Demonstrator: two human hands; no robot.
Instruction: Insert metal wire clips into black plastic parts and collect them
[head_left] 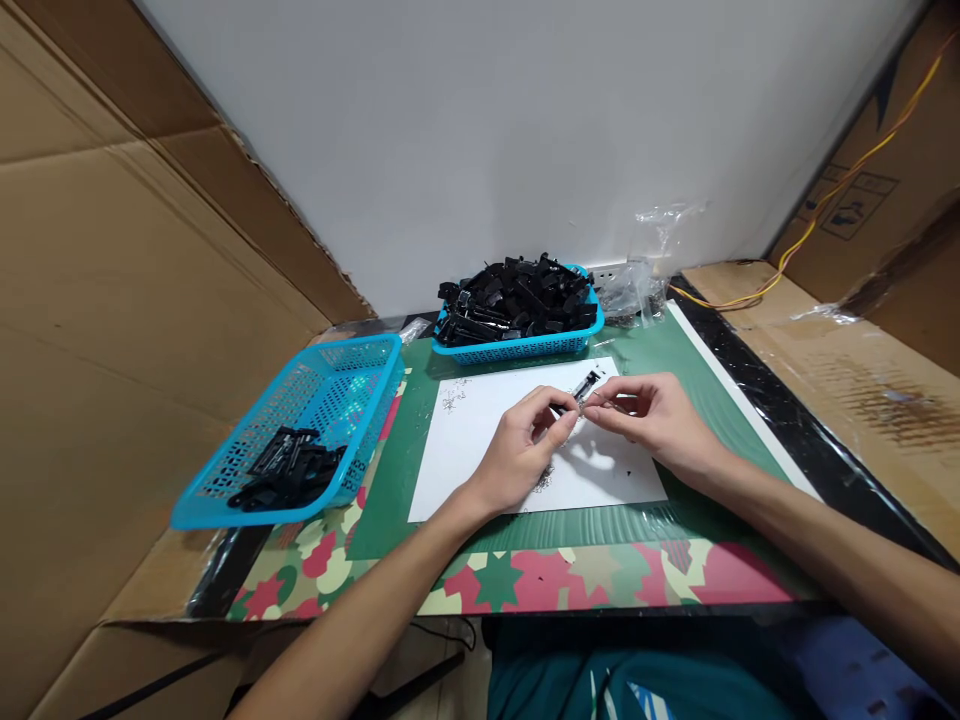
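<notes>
Thumb and fingers of the left hand (517,445) are closed in a pinch on a slim black part (586,384), holding it tilted above the white sheet (465,440), over its right half. The right hand (660,415), also over the sheet's right half, has its thumb and forefinger drawn nearly together at the part's near end; from where I stand I cannot tell whether those fingertips grip the part or something tiny beside it. Small metal bits (454,395) lie scattered toward the sheet's far left corner, and another small pile (544,480) sits at its near edge, by the left wrist. Under the sheet spreads a green mat (382,500), and on the sheet's near side runs a strip of camouflage-patterned covering (525,585). Beyond the sheet stands a blue basket (517,352) heaped with black parts (517,300); past the sheet's far right corner rests a clear plastic bag (637,290). Left of the sheet, a second blue basket (240,522) holds fewer black pieces (292,470), gathered at its near end.
</notes>
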